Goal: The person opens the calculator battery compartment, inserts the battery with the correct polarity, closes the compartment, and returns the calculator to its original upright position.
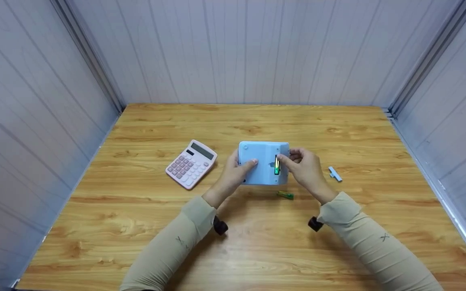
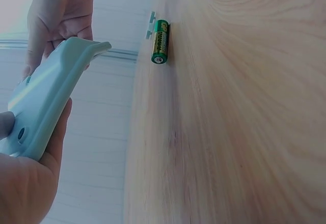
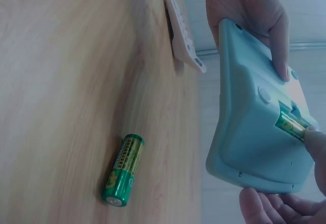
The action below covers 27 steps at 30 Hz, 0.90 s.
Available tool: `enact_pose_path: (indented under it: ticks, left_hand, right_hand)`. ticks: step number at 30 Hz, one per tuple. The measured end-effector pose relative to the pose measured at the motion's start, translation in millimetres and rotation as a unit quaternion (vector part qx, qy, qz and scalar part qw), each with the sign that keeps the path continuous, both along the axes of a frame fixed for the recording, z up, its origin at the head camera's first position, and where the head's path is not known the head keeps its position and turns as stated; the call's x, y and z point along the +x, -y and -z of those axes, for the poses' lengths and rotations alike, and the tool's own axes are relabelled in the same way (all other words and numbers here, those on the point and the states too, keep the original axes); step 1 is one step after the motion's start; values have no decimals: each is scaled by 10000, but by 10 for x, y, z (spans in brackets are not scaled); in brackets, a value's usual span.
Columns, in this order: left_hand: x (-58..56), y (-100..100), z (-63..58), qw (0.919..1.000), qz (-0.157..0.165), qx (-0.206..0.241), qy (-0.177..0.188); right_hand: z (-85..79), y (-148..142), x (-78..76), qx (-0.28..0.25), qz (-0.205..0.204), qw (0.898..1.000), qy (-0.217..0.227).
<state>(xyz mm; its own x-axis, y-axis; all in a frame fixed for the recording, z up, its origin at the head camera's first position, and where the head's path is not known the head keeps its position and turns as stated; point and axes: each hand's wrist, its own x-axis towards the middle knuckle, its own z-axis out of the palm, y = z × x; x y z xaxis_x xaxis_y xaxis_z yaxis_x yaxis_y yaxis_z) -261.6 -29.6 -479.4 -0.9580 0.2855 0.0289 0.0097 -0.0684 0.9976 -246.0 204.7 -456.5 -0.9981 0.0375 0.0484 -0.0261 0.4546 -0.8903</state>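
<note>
A light blue calculator (image 1: pixel 259 169) is held up above the table with its back facing up. My left hand (image 1: pixel 232 171) grips its left side, thumb laid over the back and fingers underneath. A green and gold battery (image 3: pixel 292 123) sits in the slot on that back. My right hand (image 1: pixel 308 171) is at the right edge, its thumb pressing one end of this battery and its fingers at the far side of the edge. Another green battery (image 1: pixel 285 195) lies on the table below the calculator. The calculator's keys and screen are hidden.
A pink calculator (image 1: pixel 191 164) lies face up on the wooden table (image 1: pixel 156 234), left of my hands. A small light blue battery cover (image 1: pixel 335 173) rests to the right. Pale panelled walls (image 1: pixel 245 52) enclose the table at the back and both sides.
</note>
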Motion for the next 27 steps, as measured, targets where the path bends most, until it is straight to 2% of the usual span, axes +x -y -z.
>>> enact_pose_path:
  ticks: [12,19,27]
  left_hand:
    - [-1,8,-2,9999,153,-75,-27]
    - [-29,18,-2,9997,210,120,34]
    - [-56,30,25,9994,215,204,-171]
  right_hand:
    - [36,-82,-19,-36,-166,9996,-219]
    - [-2,-156,-33,60,-229,9993,-284]
    - [2,-306,-51,142,-123,9991,-384]
